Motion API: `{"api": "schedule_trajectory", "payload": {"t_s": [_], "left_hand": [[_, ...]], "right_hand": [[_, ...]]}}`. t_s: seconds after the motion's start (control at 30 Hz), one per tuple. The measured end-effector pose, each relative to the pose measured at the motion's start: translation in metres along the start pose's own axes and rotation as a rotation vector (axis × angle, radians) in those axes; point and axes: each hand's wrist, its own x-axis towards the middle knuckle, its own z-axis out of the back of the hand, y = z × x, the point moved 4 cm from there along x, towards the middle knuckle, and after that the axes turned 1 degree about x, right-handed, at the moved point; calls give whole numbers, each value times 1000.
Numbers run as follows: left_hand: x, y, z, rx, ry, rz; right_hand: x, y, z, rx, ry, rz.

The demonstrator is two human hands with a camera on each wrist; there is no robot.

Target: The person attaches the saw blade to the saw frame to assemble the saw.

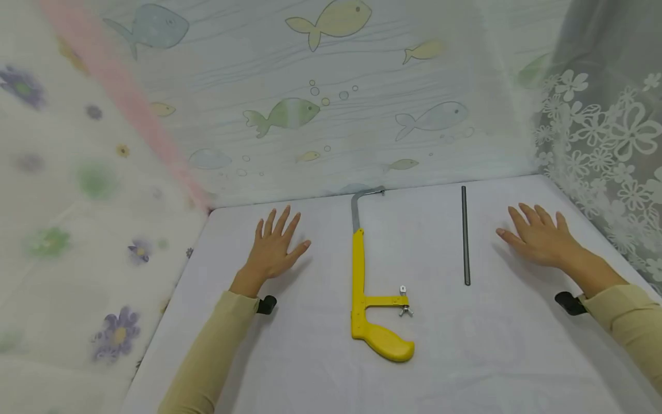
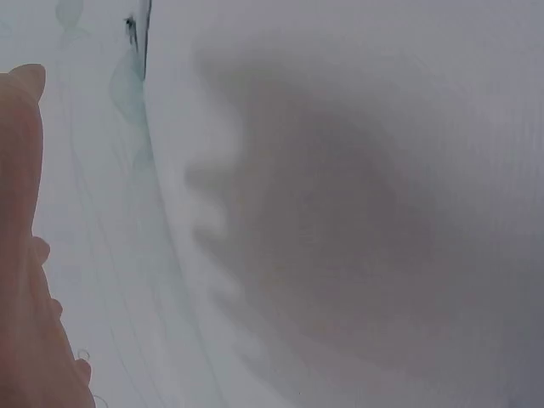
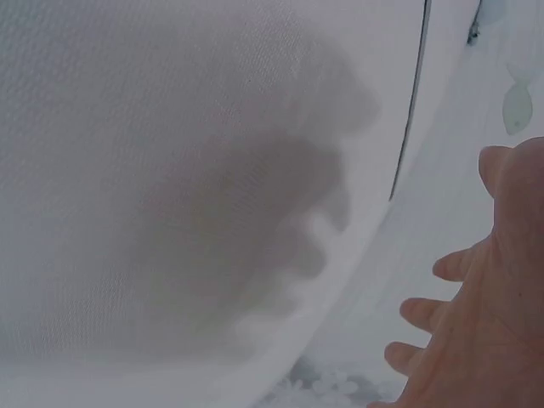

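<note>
A yellow hacksaw frame (image 1: 358, 270) with a grey metal front arm (image 1: 355, 211) lies flat on the white cloth, its handle (image 1: 389, 343) toward me. A wing nut (image 1: 405, 311) sits on its short crossbar, and no blade shows in the frame. To its right lies a thin dark grey rod (image 1: 466, 236), also seen in the right wrist view (image 3: 412, 102). My left hand (image 1: 271, 247) hovers left of the saw with fingers spread. My right hand (image 1: 543, 238), its fingers straight, is held above the cloth to the right of the rod. Neither hand touches anything.
The white-covered table (image 1: 310, 368) ends at a back curtain (image 1: 362, 132) printed with fish. A flower-patterned sheet (image 1: 67, 190) hangs on the left, and a grey lace curtain (image 1: 615, 126) on the right. Shadows of the hands fall on the cloth.
</note>
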Motion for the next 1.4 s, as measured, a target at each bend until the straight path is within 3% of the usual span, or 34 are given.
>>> {"api": "schedule_trajectory", "payload": {"t_s": [0.3, 0.6, 0.87, 1.4], "left_hand": [[-4, -9, 2, -35, 11, -5], [-7, -19, 0, -91, -17, -31], [-11, -26, -2, -125, -19, -40], [-8, -35, -3, -210, -54, -93]], "right_hand": [[0, 6, -2, -5, -33, 18], [2, 14, -4, -5, -133, 96], [2, 14, -12, 38, -100, 79], [3, 26, -7, 153, -89, 69]]}}
